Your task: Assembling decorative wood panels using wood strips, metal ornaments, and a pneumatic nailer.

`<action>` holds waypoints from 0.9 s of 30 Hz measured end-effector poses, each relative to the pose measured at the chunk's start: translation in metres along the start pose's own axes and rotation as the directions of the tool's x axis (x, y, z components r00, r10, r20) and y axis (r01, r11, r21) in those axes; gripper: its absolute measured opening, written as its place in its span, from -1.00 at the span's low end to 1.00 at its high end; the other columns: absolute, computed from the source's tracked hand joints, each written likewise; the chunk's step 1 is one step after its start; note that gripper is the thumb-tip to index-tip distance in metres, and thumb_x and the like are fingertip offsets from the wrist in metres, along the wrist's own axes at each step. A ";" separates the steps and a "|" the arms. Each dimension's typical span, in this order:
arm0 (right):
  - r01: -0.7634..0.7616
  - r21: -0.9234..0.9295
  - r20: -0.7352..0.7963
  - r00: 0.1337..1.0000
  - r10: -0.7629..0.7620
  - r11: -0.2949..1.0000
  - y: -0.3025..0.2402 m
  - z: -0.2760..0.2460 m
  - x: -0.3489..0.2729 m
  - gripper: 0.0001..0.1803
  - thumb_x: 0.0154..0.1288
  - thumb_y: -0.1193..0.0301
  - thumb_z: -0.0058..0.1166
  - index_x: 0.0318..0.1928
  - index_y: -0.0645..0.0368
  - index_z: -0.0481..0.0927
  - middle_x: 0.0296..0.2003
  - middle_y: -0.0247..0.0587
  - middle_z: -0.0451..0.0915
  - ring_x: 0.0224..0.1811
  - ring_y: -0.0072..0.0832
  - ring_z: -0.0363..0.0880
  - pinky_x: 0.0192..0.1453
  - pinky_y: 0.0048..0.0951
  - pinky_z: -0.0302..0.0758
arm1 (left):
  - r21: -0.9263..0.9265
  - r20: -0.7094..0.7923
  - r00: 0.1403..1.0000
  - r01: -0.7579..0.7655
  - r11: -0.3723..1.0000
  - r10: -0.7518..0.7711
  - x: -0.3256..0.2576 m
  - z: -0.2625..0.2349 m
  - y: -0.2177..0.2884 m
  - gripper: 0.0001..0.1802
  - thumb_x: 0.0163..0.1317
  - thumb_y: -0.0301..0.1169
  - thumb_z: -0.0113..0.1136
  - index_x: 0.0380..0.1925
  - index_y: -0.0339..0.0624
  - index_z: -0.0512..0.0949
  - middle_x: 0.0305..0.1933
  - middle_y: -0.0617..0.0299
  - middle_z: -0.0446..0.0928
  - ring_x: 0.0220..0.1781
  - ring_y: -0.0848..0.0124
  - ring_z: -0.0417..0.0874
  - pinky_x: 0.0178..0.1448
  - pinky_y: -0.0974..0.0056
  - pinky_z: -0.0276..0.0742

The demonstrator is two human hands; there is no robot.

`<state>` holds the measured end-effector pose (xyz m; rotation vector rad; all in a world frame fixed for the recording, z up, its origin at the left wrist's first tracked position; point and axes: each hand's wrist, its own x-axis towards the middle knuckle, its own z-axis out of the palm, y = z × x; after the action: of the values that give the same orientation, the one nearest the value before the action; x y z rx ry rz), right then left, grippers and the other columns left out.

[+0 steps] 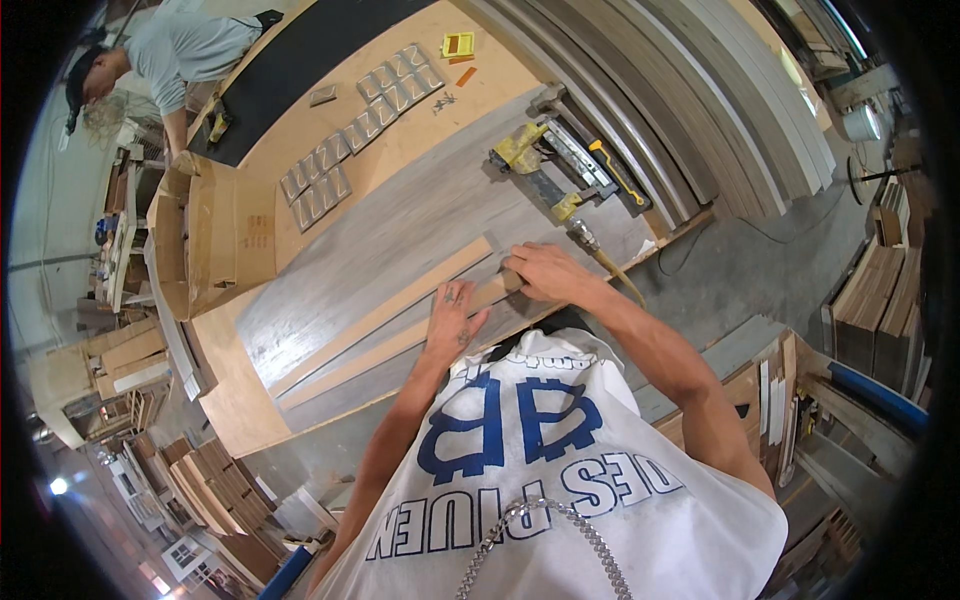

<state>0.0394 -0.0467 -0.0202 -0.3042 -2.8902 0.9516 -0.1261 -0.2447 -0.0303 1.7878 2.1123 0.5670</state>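
My left hand (456,316) lies with its fingers stretched out on the near wood strip (400,336), a long narrow piece with a tan face. At the right end of that strip, the fingers of my right hand (545,272) are curled down around a small dark brownish thing, mostly hidden by the fingers. Beyond it, a second tan strip (400,297) runs at a slight angle. Both rest on a grey wood-grain panel (390,235). To the far right of my right hand, a yellow and black nail gun (530,165) lies on its side, joined to an air hose (622,278).
Rows of small grey flat pieces (365,118) lie across the table beside a yellow packet (458,44). An opened cardboard box (232,230) stands at the left. Long grey boards (650,95) are stacked at the far right. Another person (185,55) leans over the far left side.
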 end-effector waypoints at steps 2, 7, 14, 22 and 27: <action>0.008 -0.008 0.009 1.000 -0.008 1.000 0.000 -0.001 0.001 -0.68 -0.02 0.48 0.25 -0.18 0.20 0.59 -0.16 -0.14 0.55 0.00 -0.13 0.60 0.01 -0.14 0.57 | -0.005 0.002 1.000 -0.002 1.000 0.002 0.000 -0.001 0.000 -0.41 0.10 -0.28 0.40 0.08 -0.40 0.51 0.08 -0.07 0.48 0.15 -0.04 0.43 0.28 0.01 0.37; 0.025 -0.018 0.010 1.000 -0.025 1.000 -0.001 -0.006 0.000 -0.68 -0.03 0.47 0.27 -0.18 0.20 0.59 -0.16 -0.15 0.55 0.00 -0.13 0.60 0.02 -0.14 0.56 | -0.021 0.002 1.000 0.027 0.999 -0.027 -0.002 0.004 0.000 -0.40 0.12 -0.28 0.39 0.11 -0.39 0.48 0.10 -0.08 0.45 0.17 -0.06 0.41 0.29 -0.02 0.36; -0.119 0.012 -0.015 0.993 0.119 0.993 -0.022 -0.012 -0.012 -0.40 0.01 0.45 0.29 0.14 0.25 0.49 -0.03 -0.02 0.56 0.09 -0.09 0.56 0.14 -0.13 0.52 | -0.016 0.068 0.994 0.089 0.996 -0.088 -0.003 0.002 0.002 -0.34 0.17 -0.21 0.35 0.19 -0.38 0.44 0.15 -0.10 0.43 0.22 -0.07 0.39 0.34 -0.04 0.32; -0.428 0.609 -0.034 0.827 0.561 0.668 -0.050 0.033 -0.040 -0.12 0.16 0.42 0.20 0.46 0.40 0.13 0.31 0.30 0.41 0.35 0.12 0.39 0.45 -0.12 0.33 | -0.043 0.049 0.991 0.124 0.991 -0.122 0.021 0.006 0.034 -0.21 0.16 -0.19 0.40 0.31 -0.37 0.35 0.29 -0.18 0.42 0.32 -0.13 0.38 0.40 -0.06 0.30; -0.489 0.655 0.027 0.777 0.629 0.576 -0.041 0.034 -0.042 -0.17 0.22 0.50 0.11 0.49 0.32 0.11 0.35 0.10 0.44 0.40 -0.10 0.43 0.42 -0.24 0.39 | -0.684 0.103 0.947 0.289 0.669 -0.304 0.031 -0.007 0.029 -0.27 0.33 -0.10 0.29 0.32 -0.39 0.37 0.25 -0.09 0.48 0.28 0.06 0.48 0.34 0.05 0.42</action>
<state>0.0688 -0.1079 -0.0237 -1.2198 -2.0841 1.7820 -0.1098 -0.2110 -0.0094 0.9867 1.7782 1.1044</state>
